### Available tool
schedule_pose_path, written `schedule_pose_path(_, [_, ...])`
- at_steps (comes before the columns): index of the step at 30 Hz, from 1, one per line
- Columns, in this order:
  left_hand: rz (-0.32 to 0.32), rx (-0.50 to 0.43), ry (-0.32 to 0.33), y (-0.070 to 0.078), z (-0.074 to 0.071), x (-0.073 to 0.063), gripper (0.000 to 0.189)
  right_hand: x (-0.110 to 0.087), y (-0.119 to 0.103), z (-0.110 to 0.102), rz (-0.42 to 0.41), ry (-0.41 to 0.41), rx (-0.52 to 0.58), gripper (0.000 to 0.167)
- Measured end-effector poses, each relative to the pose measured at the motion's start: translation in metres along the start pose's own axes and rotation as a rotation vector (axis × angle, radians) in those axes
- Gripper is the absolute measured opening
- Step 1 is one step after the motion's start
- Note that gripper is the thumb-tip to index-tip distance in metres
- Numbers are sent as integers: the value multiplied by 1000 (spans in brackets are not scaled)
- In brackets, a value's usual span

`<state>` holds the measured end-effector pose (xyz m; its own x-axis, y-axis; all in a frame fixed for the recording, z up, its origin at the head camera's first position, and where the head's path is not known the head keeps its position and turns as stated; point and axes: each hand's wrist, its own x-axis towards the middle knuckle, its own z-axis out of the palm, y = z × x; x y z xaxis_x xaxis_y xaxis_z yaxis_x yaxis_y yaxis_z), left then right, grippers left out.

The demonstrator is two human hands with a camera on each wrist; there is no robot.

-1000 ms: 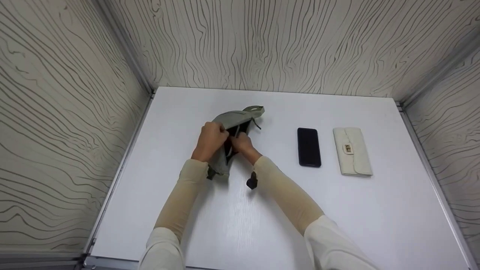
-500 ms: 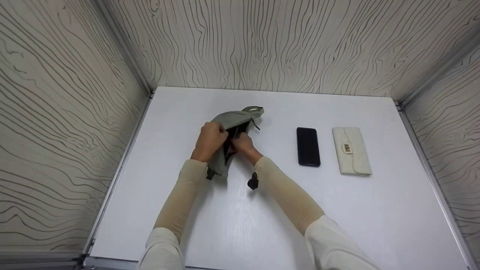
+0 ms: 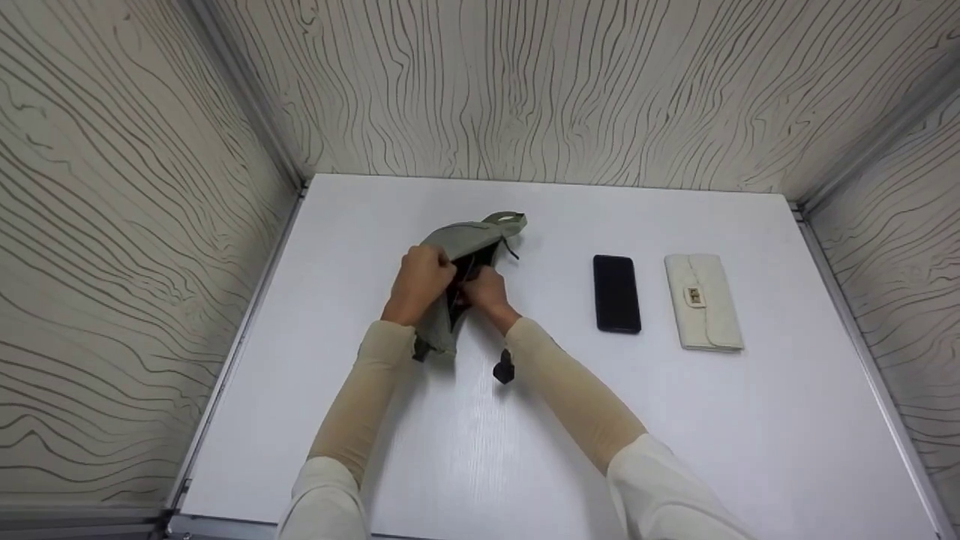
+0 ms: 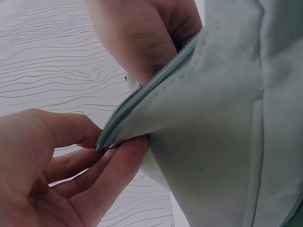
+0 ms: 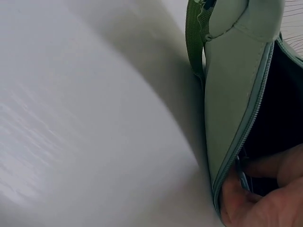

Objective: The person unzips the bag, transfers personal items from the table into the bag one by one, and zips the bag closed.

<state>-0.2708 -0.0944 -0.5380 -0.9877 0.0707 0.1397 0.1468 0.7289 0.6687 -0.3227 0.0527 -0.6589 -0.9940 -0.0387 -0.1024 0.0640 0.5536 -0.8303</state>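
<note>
A grey-green zippered bag [image 3: 466, 237] stands on the white table with its mouth unzipped and its dark inside showing. My left hand [image 3: 421, 281] pinches the zipper edge between thumb and fingers; the left wrist view shows that grip on the zipper edge [image 4: 130, 104] up close. Reaching into the mouth is my right hand [image 3: 486, 291], its fingertips partly hidden by the bag. In the right wrist view the right hand [image 5: 270, 201] has its fingers on both sides of a thin strip [image 5: 243, 178] inside the bag.
A black smartphone [image 3: 617, 294] lies flat to the right of the bag. Beyond it is a cream wallet [image 3: 705, 301] with a metal clasp. Wood-patterned walls [image 3: 525, 90] border the white table [image 3: 480, 450] at the back and sides.
Inside the bag, my right hand has shifted slightly and its wrist has turned a little. A pale strip seen earlier in the mouth shows less now. My left hand keeps its grip.
</note>
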Motion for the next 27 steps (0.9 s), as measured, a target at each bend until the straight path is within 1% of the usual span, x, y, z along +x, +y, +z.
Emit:
schedule_pose_path(2, [0, -1, -2, 0, 0, 0, 39, 10, 12, 8, 9, 20, -9, 14])
schedule_pose_path(6, [12, 1, -5, 0, 0, 0, 36, 22, 25, 15, 33, 30, -28, 10])
schedule_pose_path(8, [11, 8, -8, 0, 0, 0, 34, 25, 28, 16, 31, 24, -47, 12])
schedule_pose_path(11, [-9, 21, -22, 1, -1, 1, 32, 27, 28, 15, 28, 8, -70, 14])
schedule_pose_path(14, [-31, 35, -35, 1, -1, 1, 30, 25, 25, 13, 33, -2, -83, 16])
schedule_pose_path(18, [-43, 41, -33, 1, 0, 1, 26, 17, 18, 9, 49, -11, -61, 25])
schedule_pose_path(22, [-35, 42, -27, 0, 1, 2, 29, 9, 7, 1, 52, -28, -24, 33])
schedule_pose_path(27, [-14, 42, -19, -1, 1, 2, 33, 0, -2, -11, 46, -36, -9, 30])
